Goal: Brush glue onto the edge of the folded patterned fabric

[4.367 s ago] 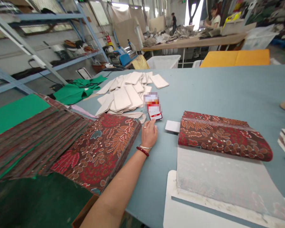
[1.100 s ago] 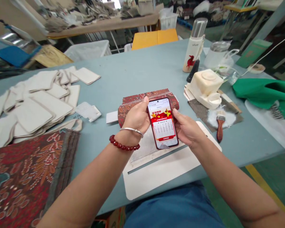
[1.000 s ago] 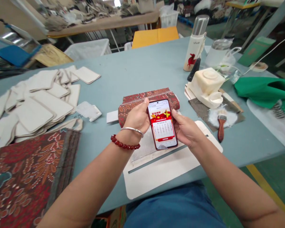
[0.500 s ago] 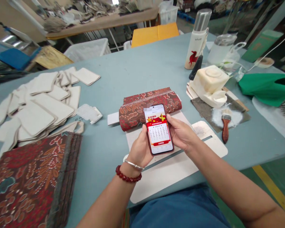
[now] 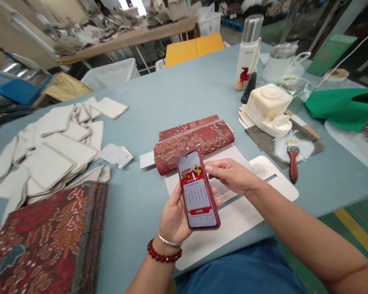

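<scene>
Left hand point(image 5: 173, 218) clamped on phone point(image 5: 199, 194), right hand point(image 5: 233, 176) at its 2 o'clock edge, grip indeterminable; slack left fingers could drop it.

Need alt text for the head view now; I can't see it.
Left hand holds a lit phone; the right hand is at its upper edge. Patterned fabric lies folded beyond, white pieces are piled left, and a brush lies right.
</scene>
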Available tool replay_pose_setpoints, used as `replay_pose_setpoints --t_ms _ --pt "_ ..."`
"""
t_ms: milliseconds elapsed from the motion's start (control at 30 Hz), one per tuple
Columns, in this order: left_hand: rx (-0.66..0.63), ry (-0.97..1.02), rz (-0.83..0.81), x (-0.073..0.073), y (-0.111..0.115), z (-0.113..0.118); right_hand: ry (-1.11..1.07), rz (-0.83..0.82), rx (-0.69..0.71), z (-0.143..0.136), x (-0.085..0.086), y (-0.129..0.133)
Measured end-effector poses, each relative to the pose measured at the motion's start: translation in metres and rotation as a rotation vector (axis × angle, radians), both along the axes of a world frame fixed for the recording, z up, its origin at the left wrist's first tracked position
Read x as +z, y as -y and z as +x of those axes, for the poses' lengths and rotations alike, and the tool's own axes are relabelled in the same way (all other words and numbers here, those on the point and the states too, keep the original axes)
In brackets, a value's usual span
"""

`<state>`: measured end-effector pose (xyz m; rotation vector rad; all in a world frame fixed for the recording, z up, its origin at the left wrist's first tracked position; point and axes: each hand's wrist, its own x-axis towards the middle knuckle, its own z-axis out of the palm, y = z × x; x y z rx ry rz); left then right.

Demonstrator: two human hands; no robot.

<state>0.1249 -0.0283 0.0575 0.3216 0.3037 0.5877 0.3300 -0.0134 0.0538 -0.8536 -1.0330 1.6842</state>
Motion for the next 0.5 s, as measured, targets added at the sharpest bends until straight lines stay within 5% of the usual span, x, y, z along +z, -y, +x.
replay_pose_setpoints --t_ms 167,500 --pt "-0.098 0.097 0.051 -0.002 0.003 -0.008 -0.104 -0.036 -0.017 -0.007 0.0 0.004" --pt "-0.065 -0.002 0.036 0.011 0.011 -0.005 -0.207 -0.073 -0.022 -0.009 0.006 0.011"
